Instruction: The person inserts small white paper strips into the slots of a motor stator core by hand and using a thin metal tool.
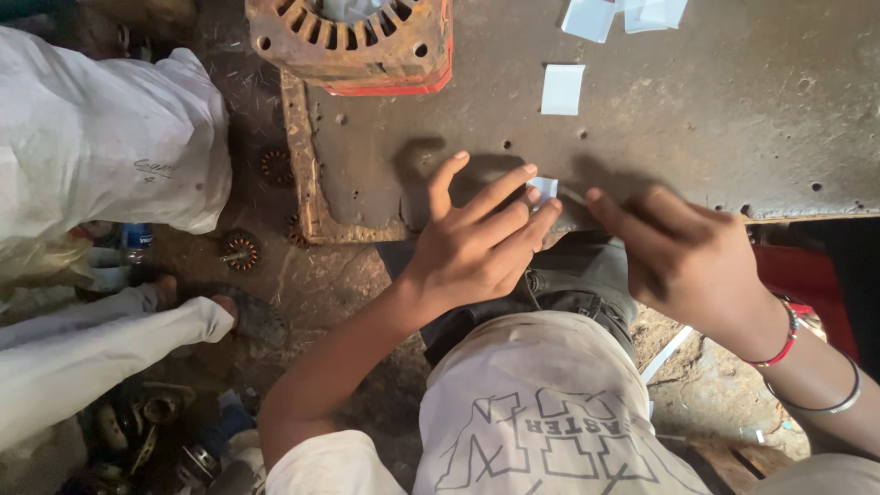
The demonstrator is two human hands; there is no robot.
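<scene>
My left hand [477,238] lies at the near edge of a rusty metal plate [660,137], fingers together, pressing down a small white paper slip [545,188]. Just to the right, my right hand [678,257] points its fingers left toward the same slip, fingertips almost touching it. Red and dark bands circle that wrist. Most of the slip is hidden under my fingers. My knee in dark trousers is under both hands.
A rusty round motor housing [353,41] with red paint stands at the plate's far left. Loose white paper pieces [562,89] lie farther back. A white sack [101,137] and another person's leg [101,348] are on the left, small motor parts [240,249] on the dirt floor.
</scene>
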